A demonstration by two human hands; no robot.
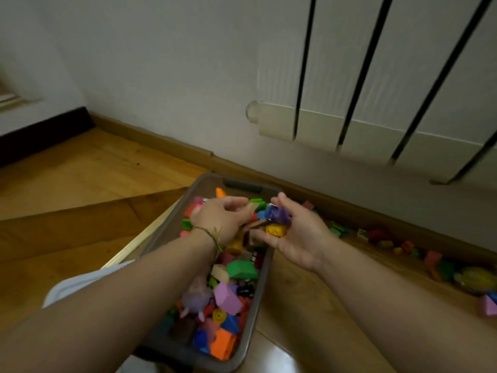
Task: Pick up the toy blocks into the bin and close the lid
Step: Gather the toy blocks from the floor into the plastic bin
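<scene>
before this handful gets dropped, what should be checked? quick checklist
1. Right hand grips purple block and yellow block: ok.
2. Those blocks above the grey bin: cannot tell, they sit at its right rim.
3. Left hand hold: cannot tell, blurred.
4. Room in the bin: ok, though the heap nears the rim.
5. Floor cleared: not ok, loose blocks lie along the skirting board.
6. Lid ready: cannot tell, a pale flat thing under the left forearm may be it.

No text, brand or number can be read; the view is blurred. The toy blocks [242, 269] and the bin [207, 184] show no legible marks.
</scene>
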